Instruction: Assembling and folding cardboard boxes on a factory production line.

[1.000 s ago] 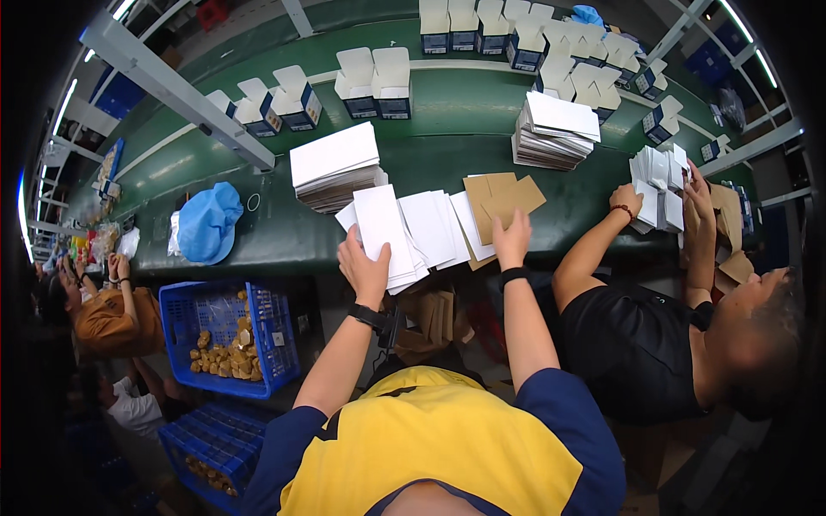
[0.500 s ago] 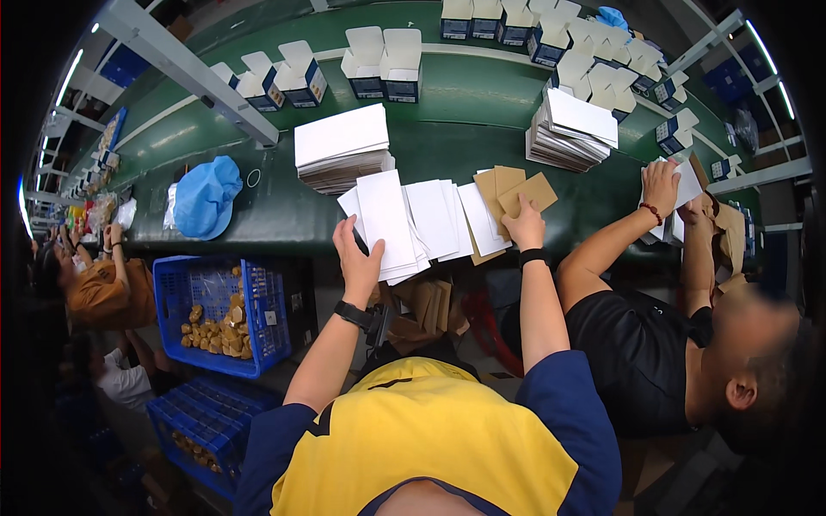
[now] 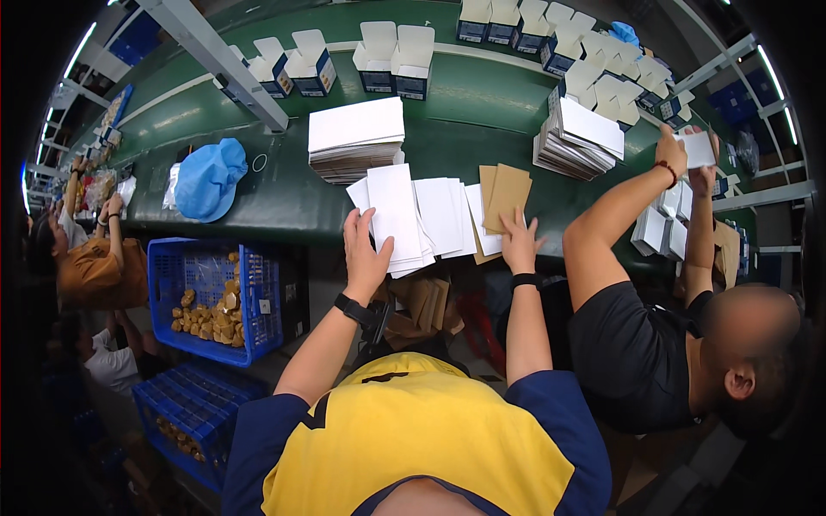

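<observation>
Loose papers (image 3: 439, 215) lie before me on the table (image 3: 292, 202), one stack (image 3: 355, 138) behind them to the left, another stack (image 3: 578, 133) behind to the right. Open boxes (image 3: 377, 73) stand farther back; a cap (image 3: 211, 181) lies far left.

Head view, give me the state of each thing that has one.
Carton boxes, open, flaps raised
Left white stack, piled
Right white stack, piled unevenly
White pieces, overlapping, fanned out
Brown pieces, overlapping
Blue cap, unworn
Upper blue crate, part full
Lower blue crate, contents visible, fill level unclear
Left hand, open, at white pieces
Right hand, open, at brown pieces
</observation>
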The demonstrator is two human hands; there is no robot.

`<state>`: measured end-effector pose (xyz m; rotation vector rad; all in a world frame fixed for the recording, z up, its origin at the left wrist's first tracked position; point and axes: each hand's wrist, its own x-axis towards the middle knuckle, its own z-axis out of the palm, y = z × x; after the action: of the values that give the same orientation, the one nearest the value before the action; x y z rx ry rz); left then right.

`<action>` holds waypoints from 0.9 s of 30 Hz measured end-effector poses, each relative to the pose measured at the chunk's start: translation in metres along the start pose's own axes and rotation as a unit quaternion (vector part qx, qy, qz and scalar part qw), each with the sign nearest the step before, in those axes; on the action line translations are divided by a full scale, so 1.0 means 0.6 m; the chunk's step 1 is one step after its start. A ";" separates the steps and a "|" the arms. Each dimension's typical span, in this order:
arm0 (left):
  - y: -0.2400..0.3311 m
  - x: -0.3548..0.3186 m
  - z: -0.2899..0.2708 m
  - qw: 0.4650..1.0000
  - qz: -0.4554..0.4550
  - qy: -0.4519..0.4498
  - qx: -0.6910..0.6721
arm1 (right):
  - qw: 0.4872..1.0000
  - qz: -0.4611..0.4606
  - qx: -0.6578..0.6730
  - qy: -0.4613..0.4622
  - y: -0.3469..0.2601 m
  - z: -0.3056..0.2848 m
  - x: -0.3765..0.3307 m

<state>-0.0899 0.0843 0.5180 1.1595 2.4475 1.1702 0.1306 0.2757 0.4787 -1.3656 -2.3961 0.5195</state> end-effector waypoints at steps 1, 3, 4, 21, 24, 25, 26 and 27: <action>-0.004 -0.003 -0.004 1.000 -0.003 -0.006 -0.004 | 0.991 0.090 -0.064 -0.080 -0.001 0.001 -0.004; -0.010 -0.009 -0.009 1.000 -0.008 -0.012 -0.007 | 0.962 0.177 -0.128 -0.161 -0.022 0.006 -0.006; -0.014 -0.012 -0.010 1.000 -0.012 -0.013 -0.009 | 0.974 0.162 -0.110 -0.112 -0.030 0.013 -0.002; -0.047 -0.032 -0.056 0.998 -0.024 -0.041 -0.041 | 0.954 0.135 0.254 -0.084 0.036 0.037 0.026; -0.050 -0.032 -0.059 0.998 -0.026 -0.049 -0.037 | 0.933 0.155 0.315 -0.083 0.024 0.029 0.024; -0.053 -0.032 -0.060 0.998 -0.025 -0.053 -0.037 | 0.936 0.152 0.304 -0.088 0.021 0.027 0.023; -0.054 -0.033 -0.061 0.997 -0.023 -0.058 -0.037 | 0.937 0.153 0.303 -0.087 0.023 0.027 0.021; -0.055 -0.033 -0.061 0.997 -0.023 -0.059 -0.038 | 0.948 0.142 0.270 -0.086 0.026 0.028 0.019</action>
<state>-0.1126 0.0364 0.5156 1.1125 2.3086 1.1388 0.1292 0.2909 0.4581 -1.4452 -1.9536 1.3079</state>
